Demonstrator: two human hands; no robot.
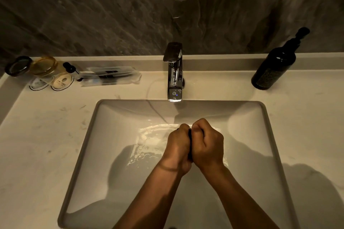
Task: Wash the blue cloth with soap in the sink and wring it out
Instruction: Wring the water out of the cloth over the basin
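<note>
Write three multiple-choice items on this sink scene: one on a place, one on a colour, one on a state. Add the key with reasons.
1. The dark bottle stands:
A. right of the faucet
B. inside the basin
C. left of the faucet

2. The sink basin is:
A. black
B. white
C. green

3. The hands are:
A. spread flat on the counter
B. clenched together over the basin
C. on the faucet handle

Key: 1 A, the bottle sits on the counter right of the faucet. 2 B, the basin looks white. 3 B, the left hand and right hand press together as fists, a dark sliver of something between them.
</note>
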